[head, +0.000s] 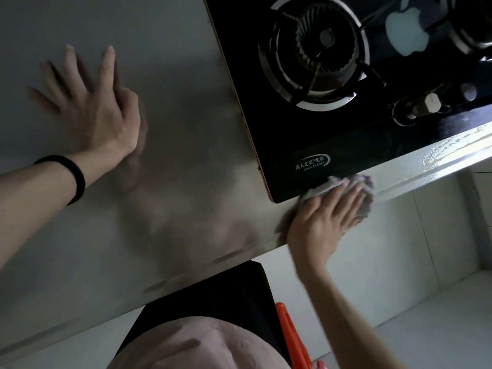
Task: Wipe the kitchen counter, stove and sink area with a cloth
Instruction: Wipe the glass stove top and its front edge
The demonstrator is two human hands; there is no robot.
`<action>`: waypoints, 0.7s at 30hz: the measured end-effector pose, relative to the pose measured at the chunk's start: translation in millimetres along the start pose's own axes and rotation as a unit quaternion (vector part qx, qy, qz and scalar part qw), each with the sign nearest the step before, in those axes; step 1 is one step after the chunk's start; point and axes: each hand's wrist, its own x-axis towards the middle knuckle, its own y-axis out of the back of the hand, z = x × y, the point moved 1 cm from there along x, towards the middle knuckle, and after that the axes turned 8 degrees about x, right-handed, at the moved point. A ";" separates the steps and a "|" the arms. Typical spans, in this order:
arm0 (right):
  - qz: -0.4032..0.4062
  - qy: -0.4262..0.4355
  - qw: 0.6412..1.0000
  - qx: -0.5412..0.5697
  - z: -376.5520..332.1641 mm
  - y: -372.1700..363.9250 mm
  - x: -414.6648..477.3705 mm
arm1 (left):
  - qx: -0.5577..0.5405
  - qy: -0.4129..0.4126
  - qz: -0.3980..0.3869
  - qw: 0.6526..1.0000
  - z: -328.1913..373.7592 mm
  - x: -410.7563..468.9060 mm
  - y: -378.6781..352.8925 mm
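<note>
A steel kitchen counter (186,161) fills the left and middle of the head view. A black glass gas stove (346,145) is set into it at the upper right. My right hand (324,222) presses a crumpled grey cloth (364,193) flat against the counter's front strip, just below the stove's near corner, fingers straight over the cloth. My left hand (90,107) lies flat on the bare counter to the left, fingers spread, with a black band (72,177) on its wrist. No sink is in view.
The stove has a round burner (314,51) with a pan support, a second burner (474,25) at the top right edge, and a control knob (426,103) near the front. Pale tiled floor (399,262) lies below the counter edge. An orange object (292,339) hangs by my body.
</note>
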 end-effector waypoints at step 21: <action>0.017 -0.003 0.968 0.252 6.8 35.7 19.6 | 0.014 -0.153 -0.007 0.988 71.7 -26.0 1.7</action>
